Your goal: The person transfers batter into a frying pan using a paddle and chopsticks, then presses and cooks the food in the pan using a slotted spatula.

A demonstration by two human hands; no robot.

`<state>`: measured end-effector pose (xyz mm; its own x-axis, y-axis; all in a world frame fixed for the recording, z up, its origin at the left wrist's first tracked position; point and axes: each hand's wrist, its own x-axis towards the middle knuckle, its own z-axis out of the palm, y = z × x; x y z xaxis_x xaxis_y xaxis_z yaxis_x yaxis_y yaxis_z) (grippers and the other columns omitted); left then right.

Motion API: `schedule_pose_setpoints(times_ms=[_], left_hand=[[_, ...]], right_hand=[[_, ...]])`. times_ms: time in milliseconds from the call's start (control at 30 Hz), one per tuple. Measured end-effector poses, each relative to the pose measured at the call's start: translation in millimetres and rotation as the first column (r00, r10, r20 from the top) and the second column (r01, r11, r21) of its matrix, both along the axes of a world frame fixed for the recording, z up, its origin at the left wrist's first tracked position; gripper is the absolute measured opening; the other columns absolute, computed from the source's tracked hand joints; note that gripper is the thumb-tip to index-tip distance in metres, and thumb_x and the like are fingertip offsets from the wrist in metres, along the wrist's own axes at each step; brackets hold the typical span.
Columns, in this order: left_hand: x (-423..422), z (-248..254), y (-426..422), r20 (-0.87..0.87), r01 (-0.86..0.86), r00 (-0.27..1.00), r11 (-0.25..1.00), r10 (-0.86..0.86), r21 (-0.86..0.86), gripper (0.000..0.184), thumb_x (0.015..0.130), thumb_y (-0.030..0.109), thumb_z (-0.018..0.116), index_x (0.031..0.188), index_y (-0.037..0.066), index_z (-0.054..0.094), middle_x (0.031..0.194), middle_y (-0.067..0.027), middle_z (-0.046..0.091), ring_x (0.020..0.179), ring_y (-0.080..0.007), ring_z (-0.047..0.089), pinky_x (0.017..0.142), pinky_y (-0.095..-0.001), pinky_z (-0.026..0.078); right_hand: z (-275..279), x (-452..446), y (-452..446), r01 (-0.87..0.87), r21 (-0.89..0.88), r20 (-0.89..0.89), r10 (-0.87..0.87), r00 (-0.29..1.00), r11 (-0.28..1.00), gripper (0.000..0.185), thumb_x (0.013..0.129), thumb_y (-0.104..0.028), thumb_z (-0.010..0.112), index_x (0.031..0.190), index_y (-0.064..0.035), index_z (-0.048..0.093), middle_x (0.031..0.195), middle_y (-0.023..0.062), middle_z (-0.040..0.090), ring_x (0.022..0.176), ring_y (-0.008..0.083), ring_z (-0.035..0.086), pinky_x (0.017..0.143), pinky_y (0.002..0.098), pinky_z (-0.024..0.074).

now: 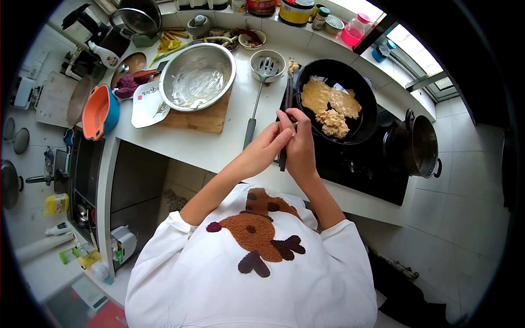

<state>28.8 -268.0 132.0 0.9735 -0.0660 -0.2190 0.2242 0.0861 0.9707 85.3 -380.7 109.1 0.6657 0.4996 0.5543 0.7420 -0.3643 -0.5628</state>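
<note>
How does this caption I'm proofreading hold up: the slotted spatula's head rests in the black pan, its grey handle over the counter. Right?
No. The head view shows the slotted spatula's head at the small white bowl, not in the black pan; its grey handle is over the counter.

One black frying pan [367, 121], one two-handled pot [424, 143], one large metal bowl [197, 76], two small white bowls [279, 74], one wooden board [210, 121].

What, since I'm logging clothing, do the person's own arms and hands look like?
The left hand and right hand are ungloved, with no watch or bracelet visible. The forearms are uncovered; loose white sleeves end around the elbows.
</note>
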Motion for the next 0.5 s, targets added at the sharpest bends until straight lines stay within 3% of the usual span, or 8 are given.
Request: schedule_pose_setpoints(times_ms=[33, 67, 167, 300, 400, 433, 467, 500], left_hand=[[1, -5, -1, 0.089, -0.136, 0.985, 0.985, 0.146, -0.107, 0.039, 0.095, 0.031, 0.039, 0.121, 0.002, 0.044, 0.104, -0.004, 0.054, 0.096, -0.009, 0.051, 0.087, -0.0235, 0.039], [-1, -9, 1, 0.0, -0.251, 0.965, 0.92, 0.263, -0.302, 0.04, 0.095, 0.031, 0.041, 0.125, 0.004, 0.04, 0.113, -0.0038, 0.05, 0.104, -0.0081, 0.047, 0.093, -0.0242, 0.036], [-1, -14, 21, -0.121, -0.418, 0.904, 0.786, 0.41, -0.455, 0.032, 0.095, 0.029, 0.041, 0.116, 0.007, 0.049, 0.102, -0.0031, 0.056, 0.093, -0.0088, 0.053, 0.081, -0.0229, 0.043], [2, -32, 56, -0.205, -0.449, 0.893, 0.789, 0.399, -0.42, 0.027, 0.094, 0.026, 0.041, 0.108, 0.005, 0.051, 0.096, -0.0029, 0.057, 0.086, -0.0086, 0.055, 0.075, -0.023, 0.045], [8, -29, 59, -0.094, -0.624, 0.775, 0.733, 0.625, -0.27, 0.024, 0.094, 0.023, 0.039, 0.106, 0.006, 0.049, 0.083, 0.0023, 0.054, 0.067, -0.0059, 0.052, 0.06, -0.0223, 0.044], [7, -34, 63, -0.1, -0.62, 0.779, 0.735, 0.62, -0.274, 0.024, 0.094, 0.023, 0.039, 0.106, 0.006, 0.049, 0.083, 0.0023, 0.054, 0.067, -0.0059, 0.052, 0.06, -0.0223, 0.044], [5, -41, 68, -0.106, -0.603, 0.794, 0.751, 0.599, -0.27, 0.025, 0.094, 0.024, 0.039, 0.107, 0.005, 0.049, 0.078, 0.0038, 0.05, 0.063, -0.0043, 0.046, 0.055, -0.0203, 0.04], [4, -45, 73, -0.111, -0.586, 0.808, 0.766, 0.579, -0.266, 0.026, 0.095, 0.024, 0.038, 0.108, 0.005, 0.049, 0.074, 0.0054, 0.045, 0.058, -0.0026, 0.041, 0.051, -0.0183, 0.037]], right_hand=[[0, 4, 3, -0.044, -0.073, 0.162, 0.056, 0.985, 0.996, 0.032, 0.075, 0.0, 0.059, 0.107, 0.0051, 0.053, 0.108, 0.0157, 0.047, 0.094, 0.0282, 0.052, 0.08, 0.0336, 0.0464], [0, 5, 8, -0.082, -0.103, 0.229, 0.104, 0.968, 0.991, 0.033, 0.074, 0.001, 0.058, 0.106, 0.0064, 0.052, 0.108, 0.0168, 0.047, 0.097, 0.0293, 0.051, 0.083, 0.0344, 0.0459], [-6, 3, 29, -0.114, -0.229, 0.441, 0.207, 0.873, 0.967, 0.035, 0.071, -0.002, 0.054, 0.102, 0.0113, 0.051, 0.111, 0.0196, 0.045, 0.107, 0.0329, 0.048, 0.093, 0.0379, 0.042], [2, 6, 52, -0.193, -0.364, 0.345, 0.324, 0.881, 0.911, 0.04, 0.07, -0.003, 0.055, 0.108, 0.0113, 0.048, 0.114, 0.0187, 0.044, 0.114, 0.0302, 0.043, 0.101, 0.042, 0.0321], [7, 6, 61, -0.235, -0.485, 0.291, 0.409, 0.865, 0.842, 0.045, 0.068, -0.003, 0.056, 0.111, 0.0109, 0.047, 0.12, 0.0192, 0.042, 0.119, 0.0288, 0.039, 0.104, 0.0437, 0.0253], [7, 6, 63, -0.256, -0.531, 0.27, 0.447, 0.853, 0.808, 0.047, 0.067, -0.003, 0.056, 0.111, 0.0107, 0.046, 0.123, 0.0196, 0.041, 0.121, 0.0282, 0.037, 0.105, 0.0444, 0.0221], [9, 12, 65, -0.353, -0.508, 0.17, 0.494, 0.853, 0.786, 0.044, 0.067, -0.002, 0.055, 0.11, 0.0068, 0.049, 0.13, 0.0212, 0.036, 0.119, 0.0289, 0.04, 0.1, 0.04, 0.0307], [13, 22, 66, -0.352, -0.511, 0.167, 0.492, 0.855, 0.784, 0.044, 0.067, -0.002, 0.055, 0.11, 0.0068, 0.049, 0.13, 0.0212, 0.036, 0.119, 0.0289, 0.04, 0.1, 0.04, 0.0307]])
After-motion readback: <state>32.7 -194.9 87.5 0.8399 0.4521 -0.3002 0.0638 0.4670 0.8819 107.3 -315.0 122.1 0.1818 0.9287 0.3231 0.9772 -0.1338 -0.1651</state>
